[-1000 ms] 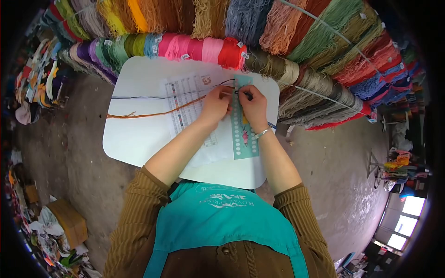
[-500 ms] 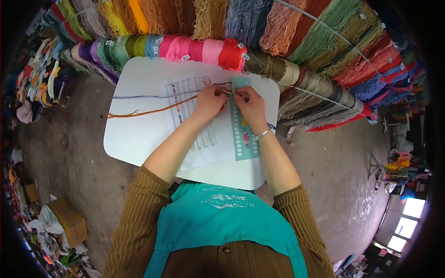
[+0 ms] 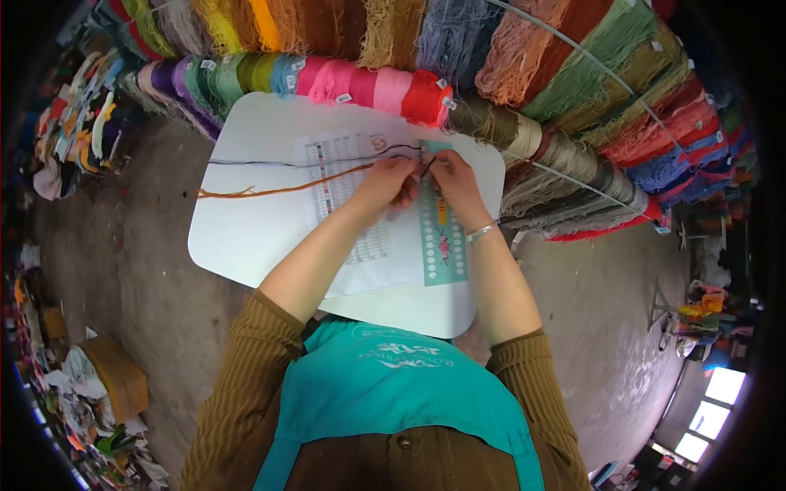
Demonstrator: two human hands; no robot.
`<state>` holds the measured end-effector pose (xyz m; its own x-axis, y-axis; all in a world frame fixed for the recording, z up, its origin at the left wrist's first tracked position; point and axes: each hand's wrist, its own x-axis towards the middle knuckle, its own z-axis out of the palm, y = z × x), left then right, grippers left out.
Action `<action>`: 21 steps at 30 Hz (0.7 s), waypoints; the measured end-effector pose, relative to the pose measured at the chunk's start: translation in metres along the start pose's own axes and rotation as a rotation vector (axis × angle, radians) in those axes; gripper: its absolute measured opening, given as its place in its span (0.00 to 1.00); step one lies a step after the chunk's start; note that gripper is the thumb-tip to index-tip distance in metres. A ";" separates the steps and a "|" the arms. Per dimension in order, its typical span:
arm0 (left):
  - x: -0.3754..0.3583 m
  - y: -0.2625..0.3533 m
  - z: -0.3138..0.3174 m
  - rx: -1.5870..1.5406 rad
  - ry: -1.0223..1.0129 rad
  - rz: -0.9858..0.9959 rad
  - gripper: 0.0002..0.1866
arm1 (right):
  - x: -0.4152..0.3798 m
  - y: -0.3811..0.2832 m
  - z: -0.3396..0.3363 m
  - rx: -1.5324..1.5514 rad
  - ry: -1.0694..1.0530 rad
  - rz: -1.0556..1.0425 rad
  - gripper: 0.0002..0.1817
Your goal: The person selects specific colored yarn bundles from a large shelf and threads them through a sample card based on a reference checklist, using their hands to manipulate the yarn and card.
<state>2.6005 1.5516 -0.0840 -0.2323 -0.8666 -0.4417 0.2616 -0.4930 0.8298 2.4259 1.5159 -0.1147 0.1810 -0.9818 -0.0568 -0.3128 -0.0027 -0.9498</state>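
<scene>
My left hand (image 3: 391, 185) is closed on the end of an orange-brown thread bundle (image 3: 278, 188), which trails left across the white board. Close beside it, my right hand (image 3: 456, 185) pinches a dark brown end of thread. Both hands meet over the upper part of a teal card (image 3: 444, 254) with rows of white holes down its sides. Above the bundle, a dark thread (image 3: 270, 164) runs left from the card's top. Beneath the left hand and threads lies a printed chart (image 3: 366, 247). The fingertips partly hide the thread ends.
The white board (image 3: 237, 237) lies in front of my teal apron (image 3: 401, 385). Coloured yarn hanks (image 3: 352, 82) hang along its far side, and more hang at the right (image 3: 573, 188). A cardboard box (image 3: 119, 380) stands on the floor at the lower left.
The view has shifted, so the board appears slightly farther right. The thread end between my hands now stands up from the card, and my left hand has turned slightly.
</scene>
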 end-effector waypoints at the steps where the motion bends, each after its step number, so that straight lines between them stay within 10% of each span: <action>1: 0.003 0.000 0.003 -0.004 0.008 0.003 0.10 | 0.001 -0.002 -0.003 0.031 -0.028 0.052 0.17; 11: 0.036 -0.027 0.001 1.073 0.210 0.922 0.09 | 0.000 0.000 -0.007 0.289 -0.103 0.051 0.18; 13: 0.015 -0.010 0.011 0.093 0.109 0.118 0.06 | -0.002 -0.016 -0.004 0.210 -0.063 0.076 0.17; 15: 0.001 0.002 0.003 -0.433 0.159 -0.091 0.06 | -0.004 -0.019 -0.002 0.132 -0.020 0.107 0.15; 21: -0.091 0.020 -0.115 -0.637 0.177 0.089 0.15 | -0.002 -0.013 0.001 0.226 0.010 0.147 0.16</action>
<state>2.7348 1.6121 -0.0667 -0.0407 -0.8791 -0.4750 0.7876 -0.3207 0.5261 2.4301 1.5177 -0.1028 0.1394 -0.9704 -0.1970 -0.1183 0.1812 -0.9763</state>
